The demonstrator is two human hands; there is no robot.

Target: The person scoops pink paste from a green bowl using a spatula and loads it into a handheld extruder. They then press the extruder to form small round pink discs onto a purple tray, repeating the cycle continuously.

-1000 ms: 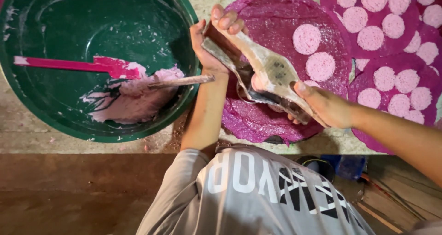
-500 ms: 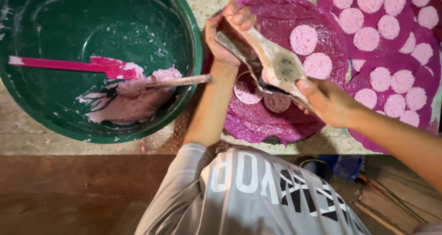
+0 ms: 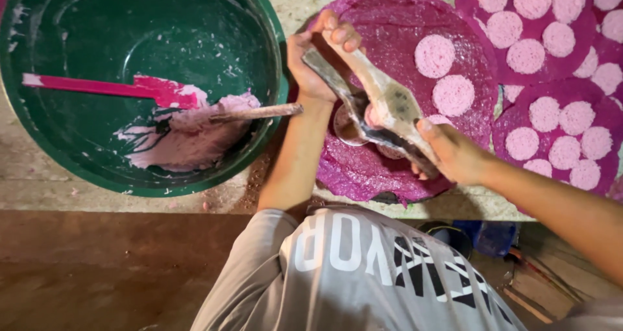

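A hinged metal press (image 3: 383,113), smeared with pale batter, hangs over the round magenta mat (image 3: 396,169) in front of me, held between both my hands. My left hand (image 3: 318,58) is closed around the far ends of its two handles, thumb and fingers wrapped over the top. My right hand (image 3: 454,152) grips the near end, fingers curled under the lower arm of the tool. The two hands sit well apart, one at each end, with the press running on a slant between them. Just under its head lies a fresh pale disc (image 3: 347,126) on the mat; two more pink discs (image 3: 444,74) lie farther up the same mat.

To my right, other magenta mats (image 3: 558,130) carry rows of finished pink rounds, edges overlapping.

To my left stands a large green basin (image 3: 139,78) holding a puddle of pink batter (image 3: 188,136). A pink spatula (image 3: 107,87) lies inside it, and a wooden stick (image 3: 256,113) rests across its rim, one end in the batter. All of this sits on a speckled stone counter (image 3: 39,188).
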